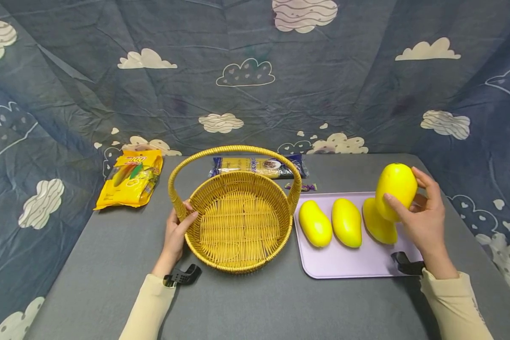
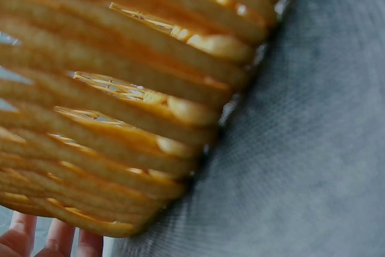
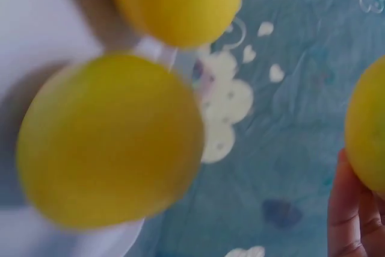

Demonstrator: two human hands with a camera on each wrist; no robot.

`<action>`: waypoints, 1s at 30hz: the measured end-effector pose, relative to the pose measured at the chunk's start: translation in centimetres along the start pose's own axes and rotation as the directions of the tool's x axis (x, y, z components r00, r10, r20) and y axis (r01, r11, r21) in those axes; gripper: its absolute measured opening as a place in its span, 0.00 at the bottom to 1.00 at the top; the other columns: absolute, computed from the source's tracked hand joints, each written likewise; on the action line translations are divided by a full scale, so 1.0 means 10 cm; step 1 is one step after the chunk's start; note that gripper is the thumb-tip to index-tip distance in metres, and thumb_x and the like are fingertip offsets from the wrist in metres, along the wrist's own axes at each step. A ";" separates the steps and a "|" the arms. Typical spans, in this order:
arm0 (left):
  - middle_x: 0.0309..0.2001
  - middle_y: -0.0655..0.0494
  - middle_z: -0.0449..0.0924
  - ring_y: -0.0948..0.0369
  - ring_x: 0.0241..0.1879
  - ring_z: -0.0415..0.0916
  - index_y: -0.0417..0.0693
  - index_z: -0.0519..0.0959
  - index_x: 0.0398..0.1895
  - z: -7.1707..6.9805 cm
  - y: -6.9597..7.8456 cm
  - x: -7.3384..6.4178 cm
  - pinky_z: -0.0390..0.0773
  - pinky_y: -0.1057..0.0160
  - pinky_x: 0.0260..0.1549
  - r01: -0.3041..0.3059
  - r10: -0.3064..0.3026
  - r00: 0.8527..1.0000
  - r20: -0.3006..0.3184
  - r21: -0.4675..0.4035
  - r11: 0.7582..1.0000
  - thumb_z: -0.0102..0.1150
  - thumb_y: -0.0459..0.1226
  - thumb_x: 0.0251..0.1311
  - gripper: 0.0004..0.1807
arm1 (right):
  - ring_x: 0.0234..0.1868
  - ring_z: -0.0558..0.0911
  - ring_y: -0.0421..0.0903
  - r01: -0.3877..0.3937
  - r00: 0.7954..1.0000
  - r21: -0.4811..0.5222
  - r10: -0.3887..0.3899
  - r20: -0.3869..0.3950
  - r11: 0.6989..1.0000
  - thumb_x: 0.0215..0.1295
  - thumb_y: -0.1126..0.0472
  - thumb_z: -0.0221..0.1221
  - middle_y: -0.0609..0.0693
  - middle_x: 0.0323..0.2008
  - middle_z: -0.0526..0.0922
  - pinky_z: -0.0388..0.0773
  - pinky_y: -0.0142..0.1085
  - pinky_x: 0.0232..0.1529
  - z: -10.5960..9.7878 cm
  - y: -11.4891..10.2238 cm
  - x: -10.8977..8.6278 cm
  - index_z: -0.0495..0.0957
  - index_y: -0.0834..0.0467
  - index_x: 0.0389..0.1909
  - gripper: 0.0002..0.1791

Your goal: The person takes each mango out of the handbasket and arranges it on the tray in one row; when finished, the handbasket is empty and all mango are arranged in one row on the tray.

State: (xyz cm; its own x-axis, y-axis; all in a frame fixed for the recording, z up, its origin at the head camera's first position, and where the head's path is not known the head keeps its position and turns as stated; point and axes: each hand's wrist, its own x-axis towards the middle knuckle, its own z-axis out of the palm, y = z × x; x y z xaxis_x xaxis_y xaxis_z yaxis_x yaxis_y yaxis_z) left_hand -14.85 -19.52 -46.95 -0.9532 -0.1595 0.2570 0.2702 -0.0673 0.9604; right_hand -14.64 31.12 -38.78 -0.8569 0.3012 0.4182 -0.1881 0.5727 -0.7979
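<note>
My left hand (image 1: 177, 232) grips the left side of a round yellow wicker basket (image 1: 240, 269), thumb over the rim near the foot of its tall arched handle. No contents show inside the basket. In the left wrist view the woven wall (image 2: 108, 94) fills most of the picture, with fingertips below it. My right hand (image 1: 427, 219) holds a yellow mango (image 1: 396, 189) above the right part of a pale purple tray (image 1: 348, 267). Three more mangoes lie on that tray: one at left (image 1: 315, 224), one in the middle (image 1: 346, 223), and one (image 1: 378, 224) partly hidden behind the held mango.
At the far left stands a yellow snack bag (image 1: 131, 179) with a mango picture. Behind the basket lies a blue and gold packet (image 1: 259, 166), with a small purple wrapped candy (image 1: 301, 187) near it. A cloud-patterned cloth (image 1: 246, 108) hangs behind the grey table (image 1: 255, 307).
</note>
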 end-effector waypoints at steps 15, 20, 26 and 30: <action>0.49 0.39 0.68 0.57 0.47 0.65 0.27 0.67 0.45 0.00 -0.03 0.02 0.63 0.64 0.46 -0.007 0.007 1.000 0.002 -0.009 1.000 0.56 0.27 0.60 0.14 | 0.44 0.66 0.44 -0.324 0.944 -0.207 0.329 -0.010 0.923 0.60 0.47 0.62 0.55 0.62 0.61 0.64 0.31 0.42 -0.29 0.50 0.10 0.53 0.41 0.71 0.41; 0.49 0.38 0.68 0.57 0.47 0.65 0.28 0.67 0.45 -0.01 -0.02 0.01 0.63 0.64 0.46 -0.005 0.005 1.000 -0.001 0.002 1.000 0.56 0.27 0.60 0.14 | 0.43 0.65 0.52 -0.320 0.939 -0.268 0.341 0.036 0.909 0.61 0.45 0.60 0.60 0.62 0.61 0.64 0.33 0.36 -0.32 0.57 0.11 0.51 0.52 0.72 0.43; 0.49 0.40 0.68 0.57 0.47 0.65 0.28 0.67 0.45 0.00 -0.03 0.01 0.63 0.64 0.46 -0.012 0.012 1.000 0.004 -0.009 1.000 0.56 0.27 0.60 0.14 | 0.42 0.65 0.54 -0.285 0.937 -0.310 0.332 0.110 0.907 0.61 0.45 0.61 0.67 0.62 0.61 0.65 0.35 0.31 -0.34 0.63 0.12 0.50 0.59 0.71 0.45; 0.49 0.41 0.68 0.57 0.47 0.65 0.28 0.67 0.45 0.00 -0.03 0.02 0.62 0.63 0.46 -0.013 0.013 1.000 0.003 -0.008 1.000 0.56 0.27 0.60 0.14 | 0.47 0.66 0.64 -0.252 0.932 -0.341 0.322 0.167 0.906 0.62 0.45 0.60 0.71 0.61 0.60 0.65 0.42 0.32 -0.35 0.68 0.12 0.50 0.62 0.71 0.46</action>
State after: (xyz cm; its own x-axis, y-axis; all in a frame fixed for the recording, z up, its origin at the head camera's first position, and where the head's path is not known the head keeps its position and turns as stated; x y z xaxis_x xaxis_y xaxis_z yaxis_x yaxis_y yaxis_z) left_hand -15.09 -19.54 -47.21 -0.9500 -0.1571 0.2697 0.2835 -0.0731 0.9562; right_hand -15.28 38.03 -42.15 -0.9395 0.3373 0.0604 0.2086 0.7027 -0.6802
